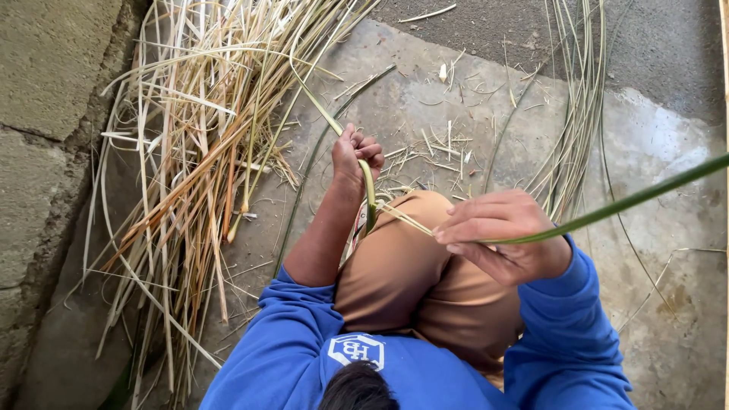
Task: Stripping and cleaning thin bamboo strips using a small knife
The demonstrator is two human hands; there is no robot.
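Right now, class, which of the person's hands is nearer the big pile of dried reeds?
Left. The left hand is beside the dried reed pile; the right hand is farther off, across the knee.

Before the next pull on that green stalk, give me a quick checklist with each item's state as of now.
1. Left hand closed on the green stalk: ok, fist wrapped round it above the knee.
2. Right hand pinching the stalk: ok, fingers closed on it.
3. Stalk whole between the hands: cannot tell, a pale strip seems to part from it there.
4. Stalk's far end free: cannot tell, it runs out of frame on the right.
5. Dry reed pile apart from the hands: ok, lying to the left on the concrete floor.
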